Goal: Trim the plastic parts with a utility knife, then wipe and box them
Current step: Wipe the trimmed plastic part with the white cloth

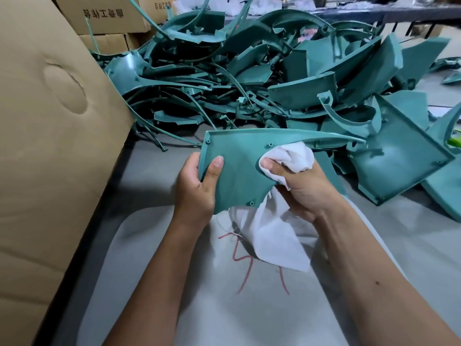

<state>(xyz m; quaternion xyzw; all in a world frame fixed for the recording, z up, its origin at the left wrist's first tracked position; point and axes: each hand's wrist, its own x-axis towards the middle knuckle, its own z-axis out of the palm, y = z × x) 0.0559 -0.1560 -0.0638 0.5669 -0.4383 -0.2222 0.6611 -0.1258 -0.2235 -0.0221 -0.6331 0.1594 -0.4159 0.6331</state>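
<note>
Our left hand (pixel 197 186) grips 1 teal plastic part (pixel 239 166) above the grey table (pixel 154 283); our right hand (pixel 301 188) clutches a white cloth (pixel 277 236) against it. Behind the part, a teal pile (pixel 249 78); left of it, a cardboard box (pixel 50 146).

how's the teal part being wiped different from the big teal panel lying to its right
The held part is lifted off the table, gripped by the left hand and rubbed with the white cloth in the right hand; the panel lies untouched against the pile. The held part tapers to a long thin point; the panel looks broader and squarer. Both are teal, rimmed, with small screw bosses.
</note>
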